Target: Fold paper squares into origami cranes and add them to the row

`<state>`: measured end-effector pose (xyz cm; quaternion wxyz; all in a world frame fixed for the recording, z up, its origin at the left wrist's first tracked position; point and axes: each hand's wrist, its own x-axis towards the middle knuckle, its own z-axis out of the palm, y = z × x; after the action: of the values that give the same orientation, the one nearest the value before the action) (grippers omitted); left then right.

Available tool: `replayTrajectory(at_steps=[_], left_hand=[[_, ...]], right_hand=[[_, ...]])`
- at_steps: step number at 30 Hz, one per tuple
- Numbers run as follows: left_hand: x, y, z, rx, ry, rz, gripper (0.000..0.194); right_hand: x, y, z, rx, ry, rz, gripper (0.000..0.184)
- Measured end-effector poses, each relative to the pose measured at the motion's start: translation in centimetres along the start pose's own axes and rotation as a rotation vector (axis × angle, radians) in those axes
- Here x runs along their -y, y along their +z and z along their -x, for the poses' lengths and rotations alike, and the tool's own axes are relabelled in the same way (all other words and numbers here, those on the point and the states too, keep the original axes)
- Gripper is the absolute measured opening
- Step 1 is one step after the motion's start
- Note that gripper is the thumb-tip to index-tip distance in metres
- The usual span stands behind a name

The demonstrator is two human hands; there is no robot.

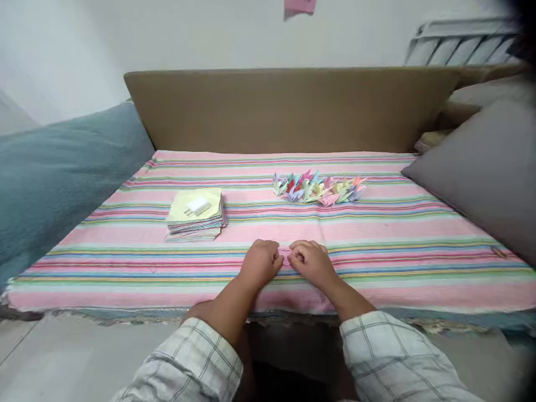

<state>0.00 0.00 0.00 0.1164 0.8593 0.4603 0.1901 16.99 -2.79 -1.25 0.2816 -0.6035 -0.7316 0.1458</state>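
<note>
My left hand and my right hand are close together over the striped cloth, fingers curled and pinching. Between them shows a small piece of pink paper, its edges at the fingertips of both hands. Most of it is hidden by the fingers, and it blends with the pink of the cloth. Beyond my right hand, several folded paper cranes in many colours lie grouped in rows. Left of my hands is a stack of square coloured paper, with a white plug adapter resting on the yellow top sheet.
The striped cloth covers the seat. A brown backrest board runs along the back. A blue-green cushion bounds the left side, and a grey pillow the right. A small brownish item lies near the right edge.
</note>
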Motion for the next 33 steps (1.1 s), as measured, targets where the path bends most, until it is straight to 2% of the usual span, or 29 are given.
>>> replayTrajectory(at_steps=[9,13,16,18,21,33], left_hand=[[-0.3,0.4,0.1,-0.044,-0.006,0.032,0.019],[-0.2,0.2,0.2,-0.039,-0.06,0.039,0.004],[0.0,0.1,0.3,-0.031,-0.026,0.042,0.034],[0.2,0.2,0.4,-0.002,0.014,0.013,0.037],[0.2,0.3,0.3,0.033,0.001,-0.045,0.032],[-0.4,-0.1,0.3,0.052,-0.116,-0.078,0.032]], right_hand=[[0.6,0.3,0.0,-0.05,0.041,0.023,0.014],[0.4,0.4,-0.1,-0.048,0.037,0.005,0.012],[0.1,0.5,-0.1,-0.041,0.031,-0.012,0.007],[0.0,0.5,-0.1,-0.036,0.021,-0.024,0.006],[-0.3,0.4,-0.2,-0.012,0.0,-0.048,0.005],[-2.1,-0.1,-0.3,0.063,-0.052,-0.185,0.029]])
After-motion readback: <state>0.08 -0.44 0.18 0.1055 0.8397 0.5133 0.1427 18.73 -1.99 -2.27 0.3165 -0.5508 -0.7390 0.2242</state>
